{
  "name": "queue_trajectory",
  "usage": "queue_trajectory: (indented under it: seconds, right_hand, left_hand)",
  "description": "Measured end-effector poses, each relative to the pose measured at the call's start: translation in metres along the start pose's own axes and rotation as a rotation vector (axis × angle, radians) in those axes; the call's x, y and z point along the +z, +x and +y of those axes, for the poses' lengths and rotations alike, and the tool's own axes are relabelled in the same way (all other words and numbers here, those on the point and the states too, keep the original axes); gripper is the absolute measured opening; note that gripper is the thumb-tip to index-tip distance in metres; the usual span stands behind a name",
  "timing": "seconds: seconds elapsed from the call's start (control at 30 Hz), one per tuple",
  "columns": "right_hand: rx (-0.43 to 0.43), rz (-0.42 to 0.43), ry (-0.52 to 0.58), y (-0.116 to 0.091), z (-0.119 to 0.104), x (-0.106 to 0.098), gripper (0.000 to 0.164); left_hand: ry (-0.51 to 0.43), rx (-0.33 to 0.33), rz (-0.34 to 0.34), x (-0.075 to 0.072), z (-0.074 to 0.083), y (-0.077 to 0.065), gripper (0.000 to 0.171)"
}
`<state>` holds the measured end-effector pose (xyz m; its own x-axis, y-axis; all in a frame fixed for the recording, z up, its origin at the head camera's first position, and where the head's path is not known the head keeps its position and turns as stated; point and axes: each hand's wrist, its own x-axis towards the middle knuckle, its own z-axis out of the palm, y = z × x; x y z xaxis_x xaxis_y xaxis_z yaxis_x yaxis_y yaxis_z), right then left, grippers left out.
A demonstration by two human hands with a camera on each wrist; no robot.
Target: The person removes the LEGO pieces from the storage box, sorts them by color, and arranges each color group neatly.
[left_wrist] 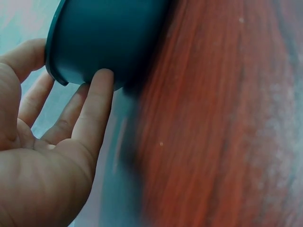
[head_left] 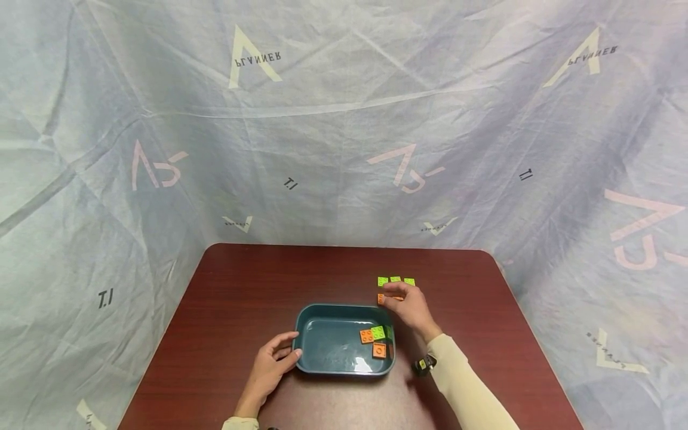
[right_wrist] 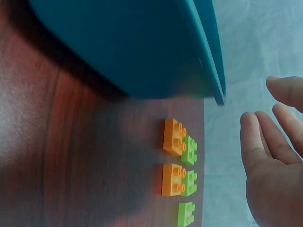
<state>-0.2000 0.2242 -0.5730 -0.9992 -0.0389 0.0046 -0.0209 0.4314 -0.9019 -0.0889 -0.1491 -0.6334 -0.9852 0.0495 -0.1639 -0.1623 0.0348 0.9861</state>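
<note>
2 orange bricks (head_left: 380, 298) partly behind the right hand (head_left: 411, 306) in head view

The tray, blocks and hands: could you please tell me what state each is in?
Tray: upright, three blocks inside.
Tray blocks: apparently two studs up, one upside down.
Table blocks: unstacked, studs up.
Left hand: touching the tray.
Right hand: holding nothing, hovering by table blocks.

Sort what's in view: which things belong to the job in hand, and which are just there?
Likely job:
Blue-green tray
Orange bricks, inside and outside the tray
Green bricks, likewise
Left hand, touching the tray
Right hand, near the outside bricks

Just there:
Table, only a support
Printed sheet, backdrop
Black device near the right wrist
</note>
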Motion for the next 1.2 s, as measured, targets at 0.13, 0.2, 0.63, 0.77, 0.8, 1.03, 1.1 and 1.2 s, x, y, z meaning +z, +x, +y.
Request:
queue_trajectory:
  seconds: [0.13, 0.2, 0.63, 0.77, 0.8, 1.03, 1.1, 1.2]
  right_hand:
    - [-0.036, -0.051, 0.003, -0.006, -0.004, 0.004, 0.034]
    - [-0.056, -0.076, 0.005, -0.01, -0.007, 0.006, 0.032]
    - [-0.184, -0.253, -0.112, -0.024, -0.007, 0.018, 0.033]
    - [-0.202, -0.308, -0.161, -0.027, -0.008, 0.021, 0.032]
    - [-0.203, -0.321, -0.167, -0.028, -0.009, 0.021, 0.032]
    - [-0.243, -0.395, -0.209, -0.03, -0.011, 0.025, 0.031]
    - [-0.265, -0.413, -0.236, -0.029, -0.012, 0.026, 0.031]
    - [-0.296, -0.437, -0.295, -0.028, -0.014, 0.028, 0.031]
  left_hand:
    - [0.009, -0.003, 0.002, 0.0, 0.0, 0.0, 0.048]
    - [0.015, -0.001, 0.002, 0.0, 0.0, 0.0, 0.049]
    - [0.009, -0.007, 0.003, -0.001, -0.001, 0.001, 0.048]
    - [0.021, 0.0, 0.004, -0.001, -0.001, 0.0, 0.05]
    - [0.025, 0.005, 0.003, -0.001, -0.001, 0.0, 0.05]
    - [0.014, 0.019, 0.0, 0.0, 0.0, 0.001, 0.048]
    - [0.023, 0.021, -0.002, 0.0, 0.0, 0.0, 0.049]
    - [0.037, 0.02, -0.001, 0.0, 0.001, 0.0, 0.05]
